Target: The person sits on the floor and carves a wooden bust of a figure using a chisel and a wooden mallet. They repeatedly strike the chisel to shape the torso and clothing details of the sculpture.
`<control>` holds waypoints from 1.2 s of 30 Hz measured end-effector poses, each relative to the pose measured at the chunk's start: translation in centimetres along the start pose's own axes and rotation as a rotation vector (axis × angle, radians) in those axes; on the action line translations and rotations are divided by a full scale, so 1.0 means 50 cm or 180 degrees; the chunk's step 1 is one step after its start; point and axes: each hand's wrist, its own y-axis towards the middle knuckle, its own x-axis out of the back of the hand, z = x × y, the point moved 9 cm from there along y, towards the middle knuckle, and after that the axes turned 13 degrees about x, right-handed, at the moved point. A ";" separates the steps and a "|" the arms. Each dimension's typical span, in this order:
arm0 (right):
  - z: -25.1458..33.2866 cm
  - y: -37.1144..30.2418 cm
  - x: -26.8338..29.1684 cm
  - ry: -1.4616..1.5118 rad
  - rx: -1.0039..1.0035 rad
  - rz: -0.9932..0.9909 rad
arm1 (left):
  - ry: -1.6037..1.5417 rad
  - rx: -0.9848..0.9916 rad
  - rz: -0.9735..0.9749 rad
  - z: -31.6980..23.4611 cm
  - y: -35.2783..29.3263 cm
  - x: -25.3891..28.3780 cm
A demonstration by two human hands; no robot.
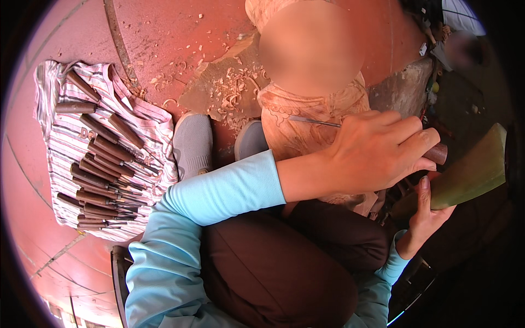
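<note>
Chisel in left hand, handle mostly hidden by fingers.

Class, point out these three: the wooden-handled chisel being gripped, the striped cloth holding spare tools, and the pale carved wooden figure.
wooden-handled chisel [437,153], head view, brown handle end.
striped cloth [50,76], head view, bare upper corner.
pale carved wooden figure [295,128], head view, carved front.

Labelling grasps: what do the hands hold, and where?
Left hand grips a chisel by its brown wooden handle; right hand holds a greenish mallet-like block at its narrow lower end.
</note>
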 end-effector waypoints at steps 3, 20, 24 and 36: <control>0.003 0.006 0.001 -0.0117 0.0108 0.0195 | -0.0028 0.0004 -0.0031 0.003 0.001 0.002; -0.042 -0.045 0.012 -0.0727 0.0465 0.0158 | -0.0021 -0.0243 0.0352 -0.012 -0.025 -0.002; -0.033 -0.063 0.002 -0.0416 0.0814 0.0148 | -0.0110 -0.0461 0.0604 -0.026 -0.032 0.010; 0.013 -0.042 -0.016 -0.0438 0.0916 0.0274 | -0.0675 -0.0954 0.0770 -0.042 -0.065 0.050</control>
